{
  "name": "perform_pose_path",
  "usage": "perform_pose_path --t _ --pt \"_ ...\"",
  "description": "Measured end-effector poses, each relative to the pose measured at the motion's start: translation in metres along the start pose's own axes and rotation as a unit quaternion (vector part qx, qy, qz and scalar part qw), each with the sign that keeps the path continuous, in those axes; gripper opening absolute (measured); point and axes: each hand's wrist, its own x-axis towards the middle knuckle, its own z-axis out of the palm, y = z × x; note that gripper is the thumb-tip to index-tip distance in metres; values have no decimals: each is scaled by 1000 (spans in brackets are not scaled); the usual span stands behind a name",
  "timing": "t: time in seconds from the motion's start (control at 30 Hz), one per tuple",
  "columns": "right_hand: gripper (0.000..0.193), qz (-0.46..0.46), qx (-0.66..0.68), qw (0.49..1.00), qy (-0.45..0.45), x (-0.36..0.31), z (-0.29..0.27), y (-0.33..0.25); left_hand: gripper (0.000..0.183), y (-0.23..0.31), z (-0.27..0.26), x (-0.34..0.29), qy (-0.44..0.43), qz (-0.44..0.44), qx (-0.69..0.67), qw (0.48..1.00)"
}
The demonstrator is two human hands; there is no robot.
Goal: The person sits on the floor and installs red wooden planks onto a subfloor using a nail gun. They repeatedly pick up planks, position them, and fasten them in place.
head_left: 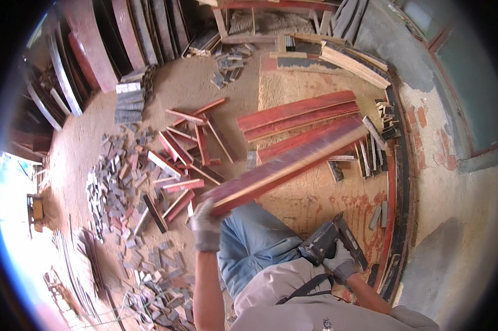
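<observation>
My left hand [206, 227], in a grey-white work glove, is closed round the near end of a long red-painted wooden board [288, 169]. The board slants up to the right, with a bare wood edge, and looks slightly smeared by motion. Its far end lies over or against other red boards [297, 114] on the wooden work surface. Down by my right thigh, my gloved right hand [341, 262] is wrapped round the handle of a black nail gun [320, 243]. The tool points up and right, apart from the board. Part of its grip is hidden by my fingers.
Short red wood strips [201, 144] lie crisscrossed on the floor left of the boards. Farther left spreads a heap of small wood offcuts [112, 185]. Large panels [89, 41] lean at the back left. A plastered wall [439, 220] stands at right.
</observation>
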Motion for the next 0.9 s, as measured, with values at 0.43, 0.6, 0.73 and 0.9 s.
perform_pose_path --t 0.43,0.6,0.73,0.9 --pt "60 -133 -164 977 20 -2 -26 0 77 69 141 -152 12 635 321 703" --pt "30 -168 -73 978 100 25 -58 -18 69 92 161 -173 -27 689 383 614" --pt "24 -287 -102 916 260 91 -96 -56 63 96 156 -175 -7 696 411 589" --pt "26 -373 -117 891 232 193 -144 -129 55 103 146 -172 25 705 426 566"
